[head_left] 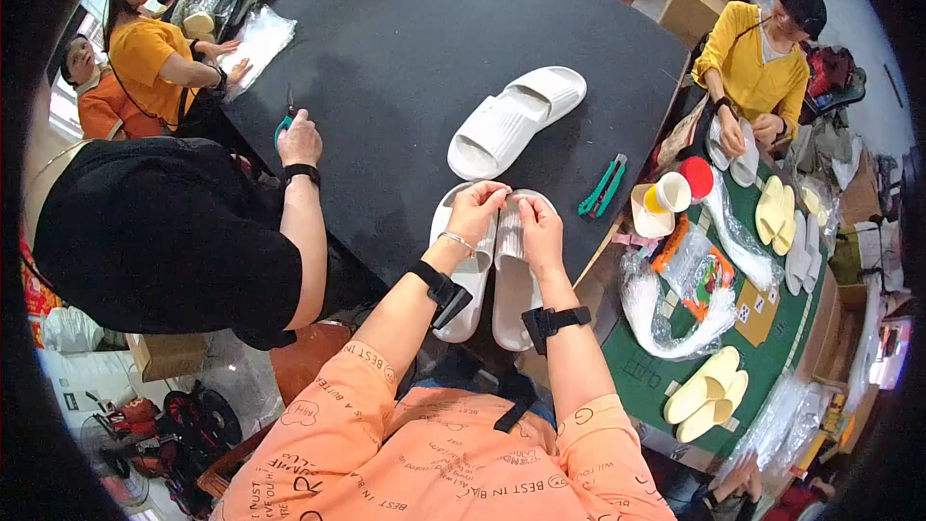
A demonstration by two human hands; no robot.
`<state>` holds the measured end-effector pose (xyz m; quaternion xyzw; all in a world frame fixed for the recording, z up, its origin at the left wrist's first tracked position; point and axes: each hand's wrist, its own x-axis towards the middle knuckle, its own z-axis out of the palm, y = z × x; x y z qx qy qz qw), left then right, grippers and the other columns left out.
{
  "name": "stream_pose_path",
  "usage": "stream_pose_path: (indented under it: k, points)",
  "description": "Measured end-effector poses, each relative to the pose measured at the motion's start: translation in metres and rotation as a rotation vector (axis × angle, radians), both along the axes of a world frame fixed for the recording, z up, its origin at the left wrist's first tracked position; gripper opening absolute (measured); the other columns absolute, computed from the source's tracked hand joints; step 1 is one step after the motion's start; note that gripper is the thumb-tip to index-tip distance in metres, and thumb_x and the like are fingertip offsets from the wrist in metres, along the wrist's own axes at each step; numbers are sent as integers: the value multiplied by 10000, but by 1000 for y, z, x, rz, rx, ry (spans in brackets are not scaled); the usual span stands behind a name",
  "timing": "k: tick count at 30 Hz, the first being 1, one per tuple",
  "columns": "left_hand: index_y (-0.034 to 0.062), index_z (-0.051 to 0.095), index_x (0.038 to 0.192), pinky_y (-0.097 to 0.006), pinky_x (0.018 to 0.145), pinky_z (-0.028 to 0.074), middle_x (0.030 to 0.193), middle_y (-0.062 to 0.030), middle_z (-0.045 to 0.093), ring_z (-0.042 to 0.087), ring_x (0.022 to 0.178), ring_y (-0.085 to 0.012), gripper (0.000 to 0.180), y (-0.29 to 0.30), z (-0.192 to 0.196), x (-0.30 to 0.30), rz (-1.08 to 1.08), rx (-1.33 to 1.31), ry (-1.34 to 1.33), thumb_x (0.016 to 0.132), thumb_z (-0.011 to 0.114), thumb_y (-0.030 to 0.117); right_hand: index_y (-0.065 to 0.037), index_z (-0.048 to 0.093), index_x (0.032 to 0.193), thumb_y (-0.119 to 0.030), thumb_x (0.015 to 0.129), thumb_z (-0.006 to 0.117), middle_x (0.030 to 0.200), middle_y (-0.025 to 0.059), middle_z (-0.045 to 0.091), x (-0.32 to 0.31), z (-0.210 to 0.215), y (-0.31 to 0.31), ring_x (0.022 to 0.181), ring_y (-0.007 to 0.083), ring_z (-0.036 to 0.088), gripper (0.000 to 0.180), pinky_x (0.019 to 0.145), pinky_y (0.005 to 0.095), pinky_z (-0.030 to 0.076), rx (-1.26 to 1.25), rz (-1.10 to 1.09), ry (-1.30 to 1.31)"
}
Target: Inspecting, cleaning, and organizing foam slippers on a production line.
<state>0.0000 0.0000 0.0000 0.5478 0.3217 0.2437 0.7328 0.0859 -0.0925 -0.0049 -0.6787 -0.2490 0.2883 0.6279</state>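
Observation:
Two pale grey slide sandals (514, 304) lie side by side at the table edge in front of me, overhanging it. Over their far ends are both of my hands, fingertips almost meeting. My left hand (475, 215) is closed in a pinch above the left sandal. Just beside it, my right hand (538, 232) is pinched too, over the right sandal. Anything between the fingers is too small to make out. Just beyond lies another pair of white slides (492, 140), overlapping. A green box cutter (603, 186) rests to the right of my hands.
At my left a person in black holds teal-handled scissors (285, 123) over the dark table (386, 68). Across, a person in yellow handles clear bags (262, 46). On the right, a green table (627, 376) bears cups, white fastener strands (666, 328) and yellow slides (706, 394); another person works there.

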Motion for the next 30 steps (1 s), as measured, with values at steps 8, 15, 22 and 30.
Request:
stream_pose_path:
  k: [8,15,22,30]
  points:
    - [10,577,888,-182,635,393,748,16,546,479,674,-50,143,-4,2,2,-3,-15,7,812,536,125,-23,558,805,-110,796,536,671,24,588,-5,-5,-1,588,64,531,90,525,210,411,75,-27,58]
    - [10,586,883,-190,641,404,763,12,561,488,688,-56,138,-4,2,0,-9,0,37,807,543,117,-23,550,756,-117,787,553,631,18,573,-6,-8,1,568,58,512,99,514,205,402,71,-52,38]
    - [4,590,856,-190,608,408,716,11,557,484,641,-51,123,-4,-1,3,-20,42,26,801,550,106,-20,559,766,-106,786,557,641,8,576,-6,-8,3,571,56,512,88,515,197,399,70,-52,89]
    - [-12,586,863,-194,607,417,729,-5,568,501,649,-62,129,-5,2,3,-59,38,23,792,556,92,-25,564,759,-97,788,558,654,7,582,-3,-3,1,559,46,504,78,495,180,389,110,-44,203]
